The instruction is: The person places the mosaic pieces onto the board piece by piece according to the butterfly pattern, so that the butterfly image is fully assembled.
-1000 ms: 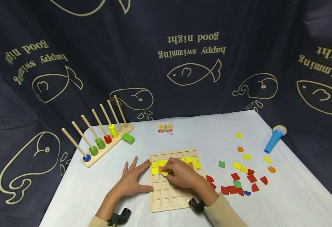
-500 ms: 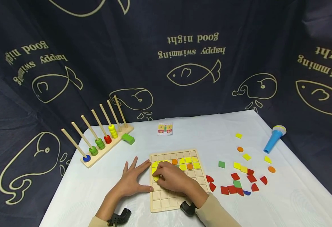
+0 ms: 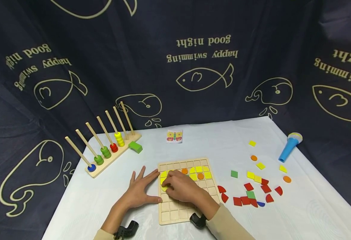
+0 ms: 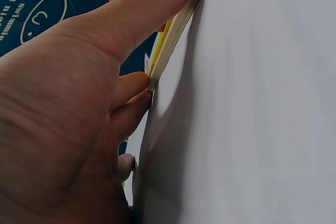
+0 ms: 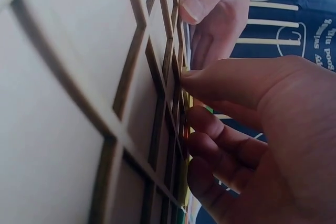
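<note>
Right hand point(image 5: 273, 124), fingers curled, at gridded board point(image 5: 94, 108); left hand point(image 5: 220, 11) beyond.

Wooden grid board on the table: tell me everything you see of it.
The grid board is rectangular, pale and wood-like, with ridges forming square cells. It lies face up on the white tablecloth. Yellow pieces and orange discs sit in upper cells below a bare top row; visible lower cells are bare. The left hand touches its left edge. The right hand pinches a rounded yellow piece over it, hiding some cells.

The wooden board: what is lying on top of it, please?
Yellow pieces, two orange circles and part of a green piece show on it; whatever lies beneath the right hand cannot be seen.
</note>
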Demonstrator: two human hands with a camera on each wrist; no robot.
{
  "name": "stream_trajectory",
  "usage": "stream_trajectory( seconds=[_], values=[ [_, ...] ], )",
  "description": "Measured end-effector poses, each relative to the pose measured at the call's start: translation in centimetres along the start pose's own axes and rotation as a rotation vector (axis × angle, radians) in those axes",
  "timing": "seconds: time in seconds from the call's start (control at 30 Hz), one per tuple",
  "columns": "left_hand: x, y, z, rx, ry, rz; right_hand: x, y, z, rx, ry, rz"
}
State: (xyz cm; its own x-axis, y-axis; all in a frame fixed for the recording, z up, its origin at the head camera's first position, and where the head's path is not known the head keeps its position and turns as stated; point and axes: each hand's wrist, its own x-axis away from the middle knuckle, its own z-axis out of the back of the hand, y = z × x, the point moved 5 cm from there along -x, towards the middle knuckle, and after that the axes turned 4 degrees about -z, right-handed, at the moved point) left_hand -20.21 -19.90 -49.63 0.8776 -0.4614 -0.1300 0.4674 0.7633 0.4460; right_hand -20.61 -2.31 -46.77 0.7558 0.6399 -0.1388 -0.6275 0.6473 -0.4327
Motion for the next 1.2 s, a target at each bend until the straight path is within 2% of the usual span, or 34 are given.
stream_trajectory(
  seconds=[0.23, 0.5, 0.7, 0.9, 1.2],
  values=[
    [0.0, 0.0, -0.1, 0.0, 0.002, -0.001, 0.6, 0.2, 0.9, 0.057, 0.027, -0.013],
    [0.0, -0.2, -0.2, 0.003, -0.002, 0.016, 2.3, 1.9, 2.9, -0.005, 0.043, -0.037],
    [-0.1, -0.1, -0.2, 0.011, 0.009, 0.023, 4.3, 4.7, 5.0, -0.026, 0.056, -0.086],
    [-0.1, 0.1, -0.1, 0.01, 0.022, 0.003, 6.9, 8.1, 7.8, -0.09, 0.133, -0.146],
    [-0.1, 0.1, -0.1, 0.023, 0.008, 0.011, 11.3, 13.7, 11.4, -0.197, 0.225, -0.297]
  ],
)
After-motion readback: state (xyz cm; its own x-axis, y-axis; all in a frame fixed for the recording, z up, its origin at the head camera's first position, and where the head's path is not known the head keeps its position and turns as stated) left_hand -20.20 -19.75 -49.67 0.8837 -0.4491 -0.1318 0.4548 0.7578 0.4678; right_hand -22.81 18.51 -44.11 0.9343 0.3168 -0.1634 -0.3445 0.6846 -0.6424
